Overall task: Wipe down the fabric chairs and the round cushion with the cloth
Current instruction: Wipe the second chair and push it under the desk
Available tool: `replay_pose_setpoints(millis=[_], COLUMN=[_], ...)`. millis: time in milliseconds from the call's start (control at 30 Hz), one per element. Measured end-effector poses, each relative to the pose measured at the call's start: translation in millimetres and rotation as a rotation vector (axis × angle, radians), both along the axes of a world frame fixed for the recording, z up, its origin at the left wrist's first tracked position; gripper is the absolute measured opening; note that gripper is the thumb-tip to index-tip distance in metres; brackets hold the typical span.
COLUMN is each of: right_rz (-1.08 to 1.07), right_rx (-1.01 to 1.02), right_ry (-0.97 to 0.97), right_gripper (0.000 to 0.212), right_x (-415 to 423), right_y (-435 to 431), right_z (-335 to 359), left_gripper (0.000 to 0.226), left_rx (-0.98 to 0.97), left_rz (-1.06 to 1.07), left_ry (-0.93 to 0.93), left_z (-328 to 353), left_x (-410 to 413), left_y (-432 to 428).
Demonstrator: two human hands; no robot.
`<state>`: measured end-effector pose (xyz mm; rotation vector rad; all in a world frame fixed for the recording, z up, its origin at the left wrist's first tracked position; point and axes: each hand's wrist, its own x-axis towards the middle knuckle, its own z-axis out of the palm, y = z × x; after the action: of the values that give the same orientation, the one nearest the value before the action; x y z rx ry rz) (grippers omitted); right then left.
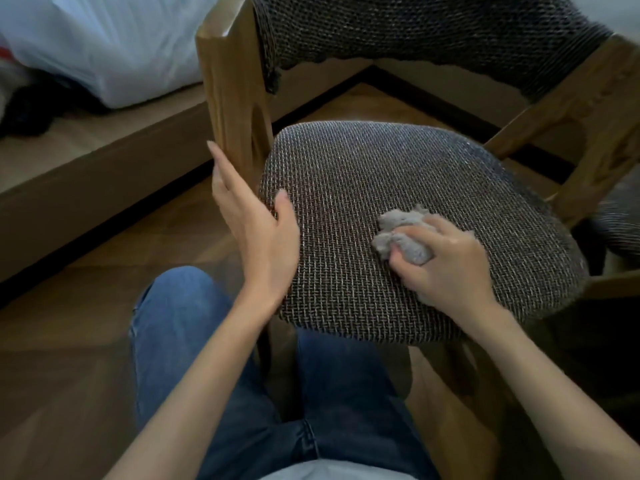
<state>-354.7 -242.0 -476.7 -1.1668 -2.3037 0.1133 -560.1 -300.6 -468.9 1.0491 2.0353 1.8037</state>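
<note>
the right hand [446, 261] grips the bunched cloth [403, 233] on the chair seat [381, 168]; the left hand [256, 223], fingers straight, rests against the seat's edge

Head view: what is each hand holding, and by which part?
Right hand grips the bunched cloth round its middle, on the chair seat. Left hand holds nothing, open by the seat's edge.

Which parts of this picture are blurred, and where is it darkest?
Head view: motion smears the chair post and backrest; the seat weave, the cloth, the left hand and right hand are fairly sharp; the floor at lower right is darkest; the white bag is brightest.
</note>
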Motion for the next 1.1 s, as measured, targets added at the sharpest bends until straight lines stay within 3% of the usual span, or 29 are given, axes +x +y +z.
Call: replay_pose_setpoints(millis=[100, 267, 500, 700, 867, 1100], right_rz=[-0.199, -0.448, -0.196, -0.498, -0.721, -0.444], right_rx=[0.003, -0.023, -0.010, 0.102, 0.134, 0.170], right_ry=[-0.061, -0.057, 0.106, 0.106, 0.285, 0.361], right_gripper=[0.034, 0.033, 0.031, 0.037, 0.035, 0.021], right_x=[30, 25, 11, 116, 121, 34], right_y=[32, 42, -39, 7, 17, -81], right_z=[4, 4, -2, -7, -18, -41], left_gripper=[0.091, 0.083, 0.049, 0.051, 0.052, 0.053], left_rx=[-0.130, -0.292, -0.635, -0.776, -0.811, -0.794], left_rz=[-0.048, -0.293, -0.495, -0.585, -0.625, -0.630], left_ry=[0.147, 0.491, 0.831, 0.933, 0.960, 0.977], left_z=[2, -6, -14, -14, -14, -15], left_x=[25, 43, 50, 53, 53, 52], left_y=[-3, 1, 37, 58, 65, 66])
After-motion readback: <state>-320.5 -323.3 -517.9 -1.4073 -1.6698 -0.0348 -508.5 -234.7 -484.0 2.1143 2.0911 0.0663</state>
